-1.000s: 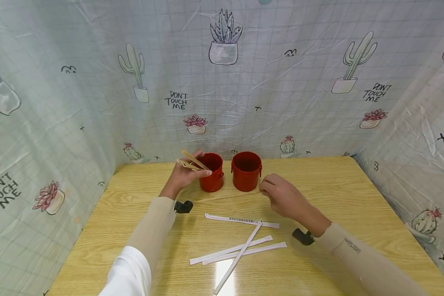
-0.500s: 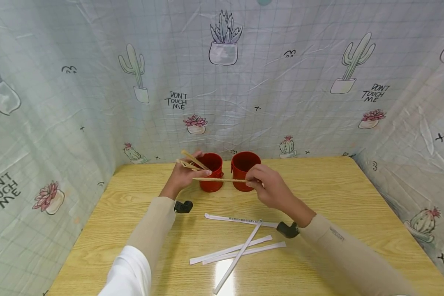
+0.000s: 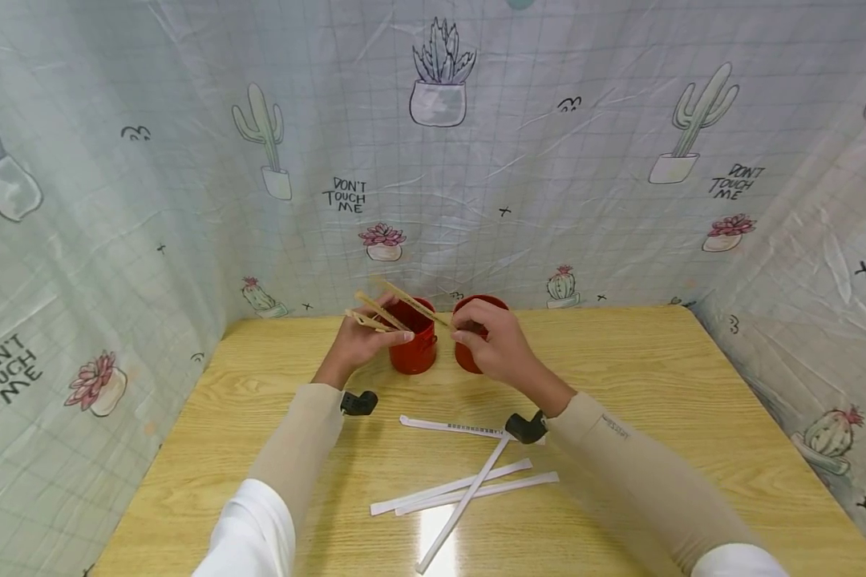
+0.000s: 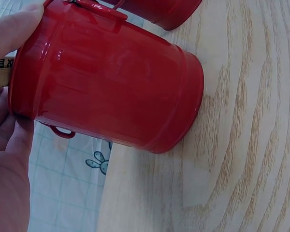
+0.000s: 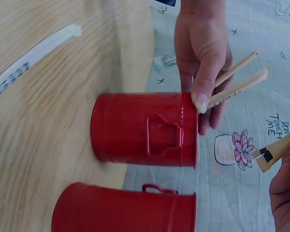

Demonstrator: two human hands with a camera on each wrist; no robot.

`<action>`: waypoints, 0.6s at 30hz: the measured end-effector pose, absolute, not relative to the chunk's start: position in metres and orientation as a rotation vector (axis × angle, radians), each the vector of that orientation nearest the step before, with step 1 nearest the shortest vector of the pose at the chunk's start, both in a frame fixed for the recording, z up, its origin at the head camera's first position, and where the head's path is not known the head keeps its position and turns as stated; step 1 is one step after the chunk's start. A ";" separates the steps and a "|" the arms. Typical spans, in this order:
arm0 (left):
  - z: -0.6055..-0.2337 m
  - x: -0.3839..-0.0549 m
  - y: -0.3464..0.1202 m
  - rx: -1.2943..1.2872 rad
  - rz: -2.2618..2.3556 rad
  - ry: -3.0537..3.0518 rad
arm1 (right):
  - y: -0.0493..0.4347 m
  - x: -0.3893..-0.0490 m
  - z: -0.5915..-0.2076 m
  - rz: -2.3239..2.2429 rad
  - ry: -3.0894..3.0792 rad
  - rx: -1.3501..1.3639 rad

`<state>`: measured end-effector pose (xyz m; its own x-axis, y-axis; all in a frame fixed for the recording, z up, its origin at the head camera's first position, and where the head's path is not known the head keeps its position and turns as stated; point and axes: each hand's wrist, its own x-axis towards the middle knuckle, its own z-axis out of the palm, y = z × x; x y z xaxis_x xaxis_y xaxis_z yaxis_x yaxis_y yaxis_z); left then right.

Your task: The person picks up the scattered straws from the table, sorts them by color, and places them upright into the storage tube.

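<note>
My left hand [image 3: 359, 344] grips the rim of the left red bucket [image 3: 414, 358], its thumb pressed at the near side. Several straws in tan paper wrappers [image 5: 239, 89] lean out of this bucket beside the thumb. Over the right red bucket [image 3: 469, 360], my right hand [image 3: 501, 340] pinches one end of another tan-wrapped straw [image 3: 413, 303]. That straw slants up to the left, its far end above the left bucket. Black print marks the held end [image 5: 267, 155] in the right wrist view.
Several straws in white wrappers [image 3: 453, 519] lie on the wooden table [image 3: 260, 513] in front of the buckets, some crossing. Behind the table hangs a pale cloth [image 3: 505, 160] printed with cacti. Each wrist wears a small black camera [image 3: 359, 403].
My right hand has lifted the tan-wrapped straw from low beside the right bucket and moved left. The straw has swung from level to slanting over the left bucket. My left hand stays put.
</note>
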<state>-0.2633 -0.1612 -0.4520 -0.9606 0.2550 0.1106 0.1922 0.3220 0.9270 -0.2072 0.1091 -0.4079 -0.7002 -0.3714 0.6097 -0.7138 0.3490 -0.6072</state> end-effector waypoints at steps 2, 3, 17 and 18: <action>-0.452 -0.264 -0.161 0.419 1.752 2.512 | 0.104 -0.210 -0.406 1.358 -2.241 0.944; -0.452 -0.264 -0.161 0.423 1.750 2.513 | 0.102 -0.211 -0.406 1.385 -2.241 0.934; -0.448 -0.262 -0.157 0.393 1.789 2.499 | 0.062 -0.234 -0.400 1.548 -2.388 0.727; -0.448 -0.262 -0.157 0.380 1.789 2.502 | 0.060 -0.236 -0.400 1.553 -2.400 0.714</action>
